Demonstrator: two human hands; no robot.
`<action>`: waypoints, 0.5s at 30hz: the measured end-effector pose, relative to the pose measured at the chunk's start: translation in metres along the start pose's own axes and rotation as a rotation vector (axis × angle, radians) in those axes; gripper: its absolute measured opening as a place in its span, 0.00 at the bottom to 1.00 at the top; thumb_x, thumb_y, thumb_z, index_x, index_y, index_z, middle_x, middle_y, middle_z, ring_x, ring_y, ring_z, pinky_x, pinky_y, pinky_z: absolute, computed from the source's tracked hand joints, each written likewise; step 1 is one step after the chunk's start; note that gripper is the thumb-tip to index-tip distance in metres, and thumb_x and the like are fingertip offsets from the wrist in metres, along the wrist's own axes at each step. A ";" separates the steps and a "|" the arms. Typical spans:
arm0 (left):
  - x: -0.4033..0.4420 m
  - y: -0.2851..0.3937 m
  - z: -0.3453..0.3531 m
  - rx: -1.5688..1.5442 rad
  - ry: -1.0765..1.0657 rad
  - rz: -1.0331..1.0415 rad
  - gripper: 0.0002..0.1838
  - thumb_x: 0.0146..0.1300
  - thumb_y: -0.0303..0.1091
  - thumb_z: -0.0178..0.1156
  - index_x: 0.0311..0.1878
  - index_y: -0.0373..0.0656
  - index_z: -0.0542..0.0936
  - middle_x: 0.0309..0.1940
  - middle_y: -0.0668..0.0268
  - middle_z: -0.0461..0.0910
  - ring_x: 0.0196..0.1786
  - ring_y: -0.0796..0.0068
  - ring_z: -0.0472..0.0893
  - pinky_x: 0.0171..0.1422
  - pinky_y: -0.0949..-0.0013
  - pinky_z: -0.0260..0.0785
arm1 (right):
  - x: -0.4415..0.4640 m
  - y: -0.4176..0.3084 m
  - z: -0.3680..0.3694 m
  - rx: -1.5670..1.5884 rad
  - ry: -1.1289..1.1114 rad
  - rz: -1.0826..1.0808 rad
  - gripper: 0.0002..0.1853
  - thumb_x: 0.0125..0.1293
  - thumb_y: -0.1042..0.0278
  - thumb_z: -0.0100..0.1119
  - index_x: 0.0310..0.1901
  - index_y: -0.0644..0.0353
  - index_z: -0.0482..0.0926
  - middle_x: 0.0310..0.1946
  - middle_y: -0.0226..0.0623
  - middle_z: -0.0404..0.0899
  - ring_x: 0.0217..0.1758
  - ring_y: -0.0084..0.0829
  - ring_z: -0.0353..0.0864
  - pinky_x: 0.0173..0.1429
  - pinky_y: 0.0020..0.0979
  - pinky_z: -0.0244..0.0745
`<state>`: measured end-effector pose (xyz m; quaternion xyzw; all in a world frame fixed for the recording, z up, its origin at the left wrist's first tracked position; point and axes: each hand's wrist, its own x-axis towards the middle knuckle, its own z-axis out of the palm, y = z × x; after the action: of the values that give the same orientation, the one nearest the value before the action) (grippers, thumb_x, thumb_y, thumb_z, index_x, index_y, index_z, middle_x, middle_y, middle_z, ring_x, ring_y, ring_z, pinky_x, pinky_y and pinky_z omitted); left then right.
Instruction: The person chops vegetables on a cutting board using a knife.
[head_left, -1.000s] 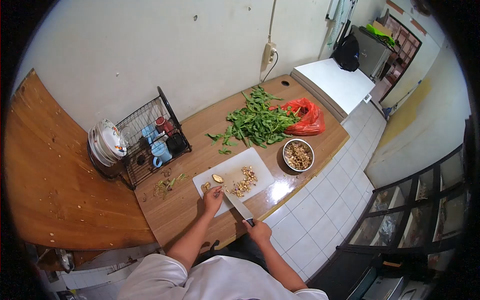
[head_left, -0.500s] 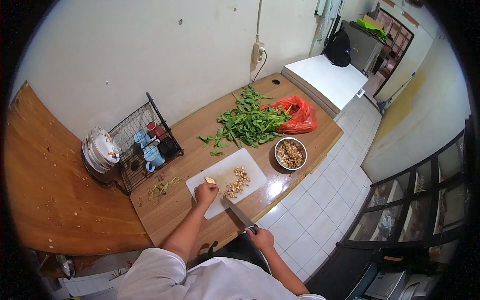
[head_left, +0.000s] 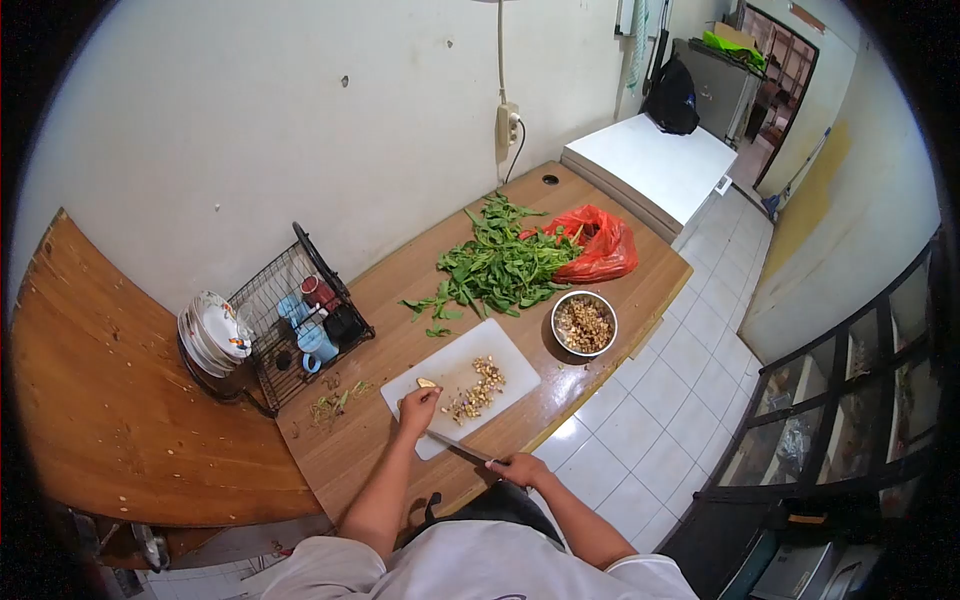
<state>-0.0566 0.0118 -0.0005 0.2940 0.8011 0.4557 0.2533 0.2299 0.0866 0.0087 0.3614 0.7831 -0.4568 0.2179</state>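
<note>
My left hand [head_left: 418,410] is closed over the left part of the white cutting board [head_left: 515,368]. Just beyond its fingers lies a pale, cut piece of food [head_left: 428,383]; what the fingertips pinch is too small to make out. In my right hand [head_left: 518,470], at the table's near edge, is the handle of a kitchen knife [head_left: 462,446]. Its blade points left across the board's near edge, with the tip close to my left hand. Small chopped pale-brown pieces [head_left: 487,377] are scattered over the middle of the board.
Behind the board lie leafy greens [head_left: 500,262] and a red plastic bag [head_left: 608,245]. A metal bowl [head_left: 584,324] of chopped pieces stands right. On the left are a black dish rack [head_left: 290,345] with cups and plates, and green trimmings [head_left: 338,402].
The knife tip has moved from beside the chopped pieces toward my left hand, and the blade lies flatter across the view. The whole view has shifted slightly.
</note>
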 end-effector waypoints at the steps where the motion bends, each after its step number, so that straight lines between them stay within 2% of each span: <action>1: -0.005 -0.003 -0.005 0.009 0.031 -0.010 0.13 0.70 0.42 0.65 0.49 0.45 0.89 0.35 0.64 0.89 0.37 0.78 0.83 0.44 0.71 0.75 | 0.002 0.001 -0.003 -0.014 -0.014 -0.017 0.46 0.63 0.15 0.44 0.51 0.56 0.88 0.45 0.52 0.87 0.53 0.50 0.86 0.60 0.44 0.78; 2: -0.026 0.046 -0.020 0.030 -0.009 -0.291 0.13 0.70 0.43 0.65 0.50 0.47 0.90 0.33 0.65 0.89 0.34 0.76 0.83 0.44 0.70 0.75 | 0.002 -0.001 -0.012 0.083 -0.049 -0.015 0.47 0.62 0.15 0.46 0.50 0.58 0.88 0.45 0.52 0.87 0.53 0.50 0.86 0.60 0.43 0.78; 5: -0.049 0.000 -0.028 -0.006 -0.015 -0.336 0.14 0.70 0.45 0.65 0.50 0.48 0.90 0.34 0.65 0.89 0.35 0.76 0.84 0.44 0.70 0.75 | 0.011 0.002 -0.022 0.104 -0.032 -0.041 0.47 0.62 0.16 0.48 0.53 0.59 0.87 0.47 0.53 0.87 0.54 0.50 0.86 0.60 0.43 0.77; 6: -0.060 -0.005 -0.029 0.006 -0.010 -0.337 0.14 0.70 0.45 0.65 0.50 0.48 0.90 0.34 0.65 0.89 0.35 0.76 0.84 0.44 0.70 0.75 | 0.021 0.006 -0.020 0.108 -0.094 -0.023 0.46 0.63 0.18 0.49 0.55 0.60 0.86 0.48 0.54 0.86 0.55 0.51 0.85 0.61 0.43 0.77; 8: -0.080 -0.015 -0.030 0.146 0.129 -0.338 0.16 0.69 0.49 0.66 0.50 0.49 0.90 0.36 0.65 0.90 0.37 0.77 0.86 0.45 0.70 0.76 | 0.031 0.011 -0.017 0.102 -0.092 -0.063 0.46 0.64 0.19 0.49 0.56 0.60 0.86 0.49 0.54 0.86 0.56 0.51 0.85 0.62 0.43 0.76; 9: -0.089 -0.028 -0.031 0.158 0.126 -0.333 0.16 0.69 0.49 0.66 0.50 0.49 0.90 0.36 0.65 0.90 0.37 0.77 0.86 0.45 0.70 0.76 | 0.034 0.012 -0.017 0.085 -0.086 -0.093 0.45 0.64 0.19 0.49 0.57 0.59 0.85 0.50 0.54 0.86 0.56 0.51 0.85 0.62 0.42 0.76; 11: -0.097 -0.055 -0.028 0.176 0.125 -0.363 0.17 0.67 0.51 0.67 0.50 0.50 0.90 0.37 0.66 0.90 0.40 0.78 0.87 0.46 0.71 0.76 | 0.035 0.013 -0.026 0.140 -0.087 -0.098 0.45 0.65 0.20 0.49 0.56 0.60 0.85 0.50 0.54 0.86 0.57 0.50 0.84 0.63 0.42 0.75; 15: -0.113 -0.063 -0.021 0.115 0.109 -0.364 0.17 0.67 0.50 0.67 0.49 0.50 0.90 0.37 0.66 0.90 0.40 0.77 0.87 0.47 0.71 0.76 | 0.045 0.034 -0.048 0.167 -0.052 -0.053 0.45 0.65 0.19 0.49 0.53 0.61 0.87 0.48 0.52 0.87 0.55 0.48 0.85 0.62 0.41 0.76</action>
<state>-0.0067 -0.1057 -0.0311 0.1330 0.8782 0.3713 0.2705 0.2260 0.1558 -0.0173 0.3456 0.7456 -0.5353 0.1952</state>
